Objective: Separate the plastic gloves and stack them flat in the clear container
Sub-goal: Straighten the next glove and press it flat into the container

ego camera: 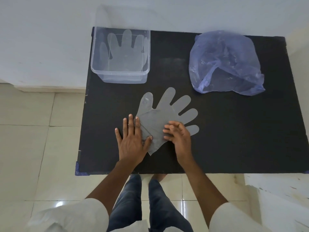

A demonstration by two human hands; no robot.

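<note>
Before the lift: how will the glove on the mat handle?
Glove is thin translucent film with a crease, so likely floppy and very light. Two layers seem to overlap under the right hand, so they may cling. The left hand pinning it suggests it slides on the mat.

The person wears white sleeves [80, 213] rolled above the elbows, forearms bare, and dark blue jeans [127, 203] at 6 o'clock.
</note>
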